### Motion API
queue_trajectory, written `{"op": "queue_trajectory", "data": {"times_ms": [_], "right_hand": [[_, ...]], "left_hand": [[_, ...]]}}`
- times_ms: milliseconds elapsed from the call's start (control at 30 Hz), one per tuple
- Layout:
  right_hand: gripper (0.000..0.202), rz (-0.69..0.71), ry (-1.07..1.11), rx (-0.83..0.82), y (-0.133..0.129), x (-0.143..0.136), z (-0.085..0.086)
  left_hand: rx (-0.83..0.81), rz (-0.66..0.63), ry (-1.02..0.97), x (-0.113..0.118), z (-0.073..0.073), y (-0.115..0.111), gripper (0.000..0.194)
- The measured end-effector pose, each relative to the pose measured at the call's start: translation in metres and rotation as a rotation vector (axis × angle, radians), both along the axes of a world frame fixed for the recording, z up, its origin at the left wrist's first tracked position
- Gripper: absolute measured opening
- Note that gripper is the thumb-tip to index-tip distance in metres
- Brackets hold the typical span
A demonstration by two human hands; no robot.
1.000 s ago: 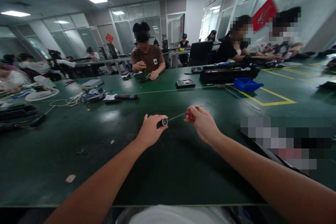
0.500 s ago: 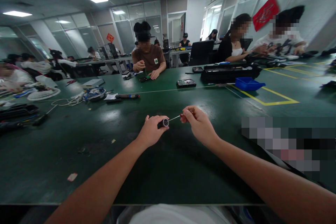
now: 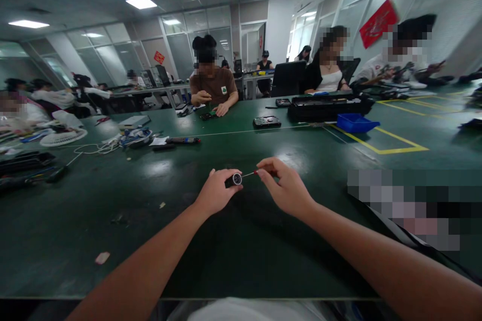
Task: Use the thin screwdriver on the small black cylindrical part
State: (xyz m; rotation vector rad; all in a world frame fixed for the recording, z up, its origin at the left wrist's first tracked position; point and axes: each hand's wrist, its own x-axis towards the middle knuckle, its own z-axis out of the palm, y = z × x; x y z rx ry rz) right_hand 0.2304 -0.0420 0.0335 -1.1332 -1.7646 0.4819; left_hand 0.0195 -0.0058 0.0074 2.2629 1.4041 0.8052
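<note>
My left hand (image 3: 214, 193) is wrapped around a short black cylinder (image 3: 236, 179), whose round open end with a pale rim faces me and to the right. My right hand (image 3: 289, 183) pinches a thin screwdriver (image 3: 248, 175) between thumb and fingertips. A bit of red handle shows at the fingertips; the rest is hidden by the hand. The metal shaft runs left to the cylinder's open end. Whether its tip touches anything inside I cannot tell. Both hands are held just above the green table (image 3: 226, 256).
Small paper scraps (image 3: 102, 258) lie at front left. Farther back are a red-tipped tool (image 3: 184, 140), coiled cables (image 3: 98, 149), a hard drive (image 3: 267, 122), a blue tray (image 3: 357, 123) and a long black housing (image 3: 327, 108). A co-worker (image 3: 213, 85) sits opposite; others sit around.
My right hand's fingers have shifted and spread a little, and the screwdriver's red handle end now shows. Its shaft lies flatter. My left hand and the cylinder have barely moved.
</note>
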Motion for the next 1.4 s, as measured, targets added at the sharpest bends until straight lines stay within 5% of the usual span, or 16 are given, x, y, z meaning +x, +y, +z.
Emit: {"op": "queue_trajectory", "data": {"times_ms": [267,1400], "right_hand": [[0.022,-0.073,-0.119,-0.005,-0.002,-0.0013,0.0045],[0.021,-0.049,-0.025,-0.106,0.0014,0.0002,-0.0005]], "left_hand": [[-0.011,-0.01,0.0,0.0,0.0008,-0.0016,0.034],[-0.037,-0.011,0.014,0.0017,0.0045,-0.0045,0.032]]}}
